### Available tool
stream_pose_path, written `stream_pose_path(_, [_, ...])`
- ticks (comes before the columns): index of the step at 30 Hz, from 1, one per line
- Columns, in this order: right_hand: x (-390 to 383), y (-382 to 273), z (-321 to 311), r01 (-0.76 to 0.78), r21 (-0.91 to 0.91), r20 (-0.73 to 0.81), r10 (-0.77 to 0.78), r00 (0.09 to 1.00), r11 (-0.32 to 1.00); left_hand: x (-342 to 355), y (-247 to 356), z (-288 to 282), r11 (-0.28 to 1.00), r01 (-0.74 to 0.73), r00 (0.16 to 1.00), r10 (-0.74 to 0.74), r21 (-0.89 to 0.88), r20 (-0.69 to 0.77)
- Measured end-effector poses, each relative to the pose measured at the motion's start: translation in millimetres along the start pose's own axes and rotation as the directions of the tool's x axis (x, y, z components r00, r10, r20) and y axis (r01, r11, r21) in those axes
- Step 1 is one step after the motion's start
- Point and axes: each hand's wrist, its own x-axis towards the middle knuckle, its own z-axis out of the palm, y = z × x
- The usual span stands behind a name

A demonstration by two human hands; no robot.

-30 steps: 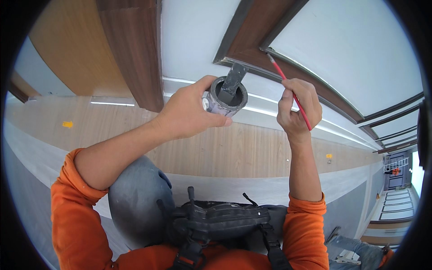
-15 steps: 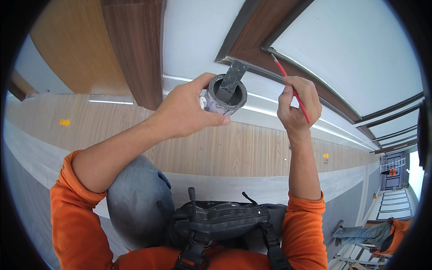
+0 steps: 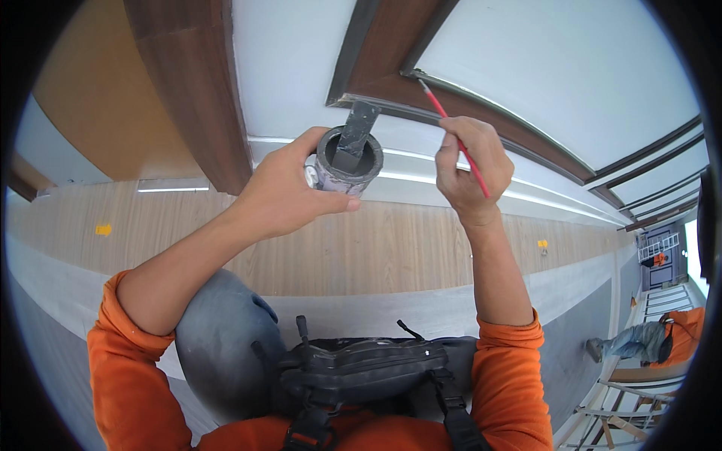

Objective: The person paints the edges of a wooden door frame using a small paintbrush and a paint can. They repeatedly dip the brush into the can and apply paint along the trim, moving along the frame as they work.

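Observation:
My left hand (image 3: 289, 184) grips a small paint can (image 3: 353, 173) by its side, with dark grey residue inside and a flat grey-smeared strip (image 3: 359, 120) standing in it, leaning toward the wall. My right hand (image 3: 474, 165) is closed on a thin red-handled paintbrush (image 3: 435, 101). The brush tip lies at or very near the inner corner of a brown wooden moulding (image 3: 380, 64) with dark grey edges, where it borders a white panel (image 3: 556, 90); whether it touches is unclear.
A dark bag (image 3: 353, 368) lies across my lap by my knee (image 3: 222, 331). Wood-grain flooring (image 3: 376, 255) runs along the wall; brown panels (image 3: 184, 90) stand left. A person in orange (image 3: 673, 338) is at right, near metal framework (image 3: 624, 421); a white ladder (image 3: 659, 248) stands farther back.
Both hands, the can and the brush appear shifted left and slightly up, along with the wall. The person at right has moved along the corridor, now appearing higher and farther right.

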Motion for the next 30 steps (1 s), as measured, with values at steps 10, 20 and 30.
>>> stream_pose_path(10, [-5,5,-16,-0.058,-0.035,-0.012,0.058,0.998,0.998,6,-4,2,1.0,-0.003,0.999,0.004,-0.018,0.05])
stream_pose_path(20, [0,-2,-8,-0.058,0.042,-0.006,0.058,0.998,0.997,7,-10,5,1.0,-0.026,0.999,0.026,-0.016,0.03])
stream_pose_path(30, [-3,-11,4,-0.024,0.014,0.053,0.023,0.998,1.0,4,-7,3,1.0,-0.007,0.999,0.007,0.001,0.037])
